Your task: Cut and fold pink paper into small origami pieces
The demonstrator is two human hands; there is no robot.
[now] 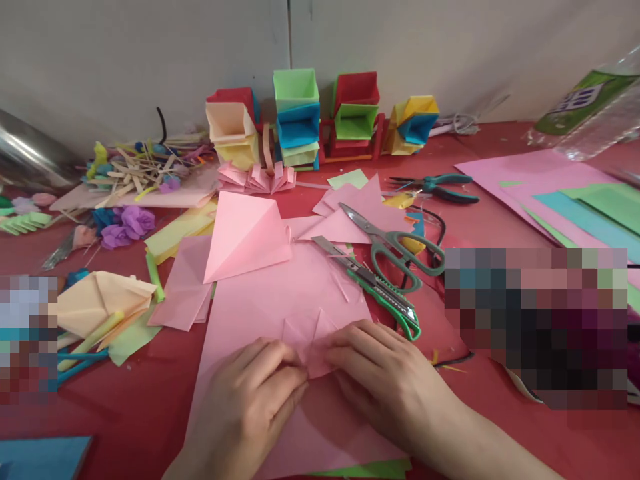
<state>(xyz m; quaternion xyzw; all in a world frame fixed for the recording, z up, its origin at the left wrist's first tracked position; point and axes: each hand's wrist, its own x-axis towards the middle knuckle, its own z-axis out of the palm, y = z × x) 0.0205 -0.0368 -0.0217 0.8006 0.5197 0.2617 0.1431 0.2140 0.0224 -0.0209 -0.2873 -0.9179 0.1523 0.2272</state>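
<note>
A small folded piece of pink paper (307, 333) lies on a larger pink sheet (240, 313). My left hand (255, 393) grips its left side, fingers curled and pressed together. On the right, my right hand (375, 373) pinches the other side of the same piece, its fingers bent over the edge. The fingertips hide the paper's lower part. Just beyond the hands are a green utility knife (383, 293) and a pair of grey-green scissors (395, 250). A larger folded pink paper (250, 233) rests at the far end of the sheet.
Coloured paper boxes (297, 123) stand along the wall. Pliers (440, 187) lie at the back right, near coloured sheets (505, 180) and a plastic bottle (590, 107). Paper flowers (127, 227), wooden sticks (137, 170) and a cream folded paper (105, 300) crowd the left. Blurred blocks cover both sides.
</note>
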